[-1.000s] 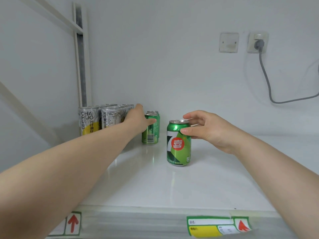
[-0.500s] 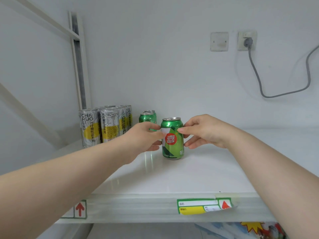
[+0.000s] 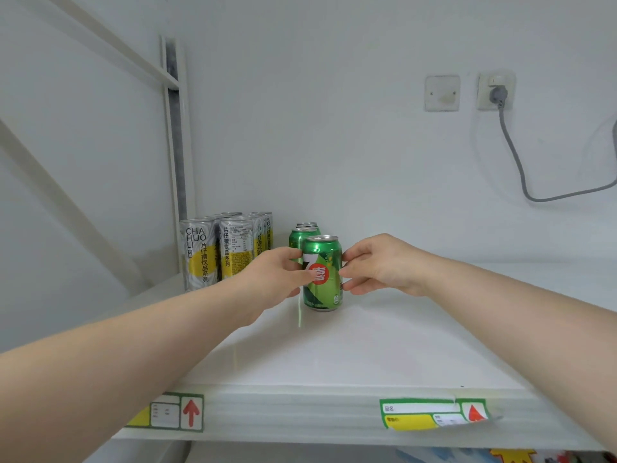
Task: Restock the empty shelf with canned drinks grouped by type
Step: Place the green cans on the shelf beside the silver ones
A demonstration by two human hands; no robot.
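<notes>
The white shelf (image 3: 367,345) is big & mostly bare, esp. the whole right side, so I think lots is left to fill. In the back left corner stands a block of tall silver-yellow CHA HUO LI cans (image 3: 200,255); that type looks started ok. Right beside them, twd the middle, a short row of green 7-Up cans (image 3: 302,236) runs front to back. The front 7-Up can (image 3: 323,289) stands upright on the shelf. My left hand (image 3: 270,279) & right hand (image 3: 380,265) pinch it, one each side, fingers curled onto it.

Upright green can (image 3: 322,273) fronting green row (image 3: 302,236).
</notes>
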